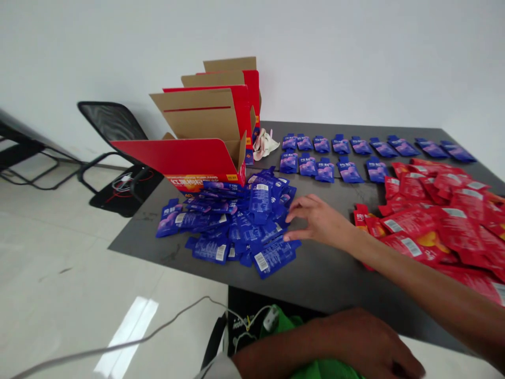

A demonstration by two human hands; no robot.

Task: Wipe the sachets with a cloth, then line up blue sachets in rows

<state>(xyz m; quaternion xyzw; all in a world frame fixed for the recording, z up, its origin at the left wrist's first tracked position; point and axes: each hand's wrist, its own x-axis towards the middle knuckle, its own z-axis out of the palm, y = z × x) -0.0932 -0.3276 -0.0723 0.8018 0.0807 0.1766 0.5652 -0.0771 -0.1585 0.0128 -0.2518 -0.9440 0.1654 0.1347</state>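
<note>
My right hand [311, 218] reaches in from the right, thumb and fingers apart with nothing seen between them. It is at the right edge of a heap of blue packets [236, 223]. The thumb tip is beside a blue packet [274, 258] at the front of the heap; I cannot tell whether they touch. Another blue packet [260, 200] lies label up on top. My left hand [371, 345] is low in front of me, below the table edge, over green cloth [327, 368]. Its fingers are dark and partly cut off, so their grip does not show.
Open red cartons [177, 158] stand in a row behind the heap. Crumpled paper [265, 145] lies beside them. Blue packets [325, 169] form two rows at the back. Red packets [442, 210] are piled on the right. A chair [118, 158] stands left; a cable [165, 326] crosses below the table.
</note>
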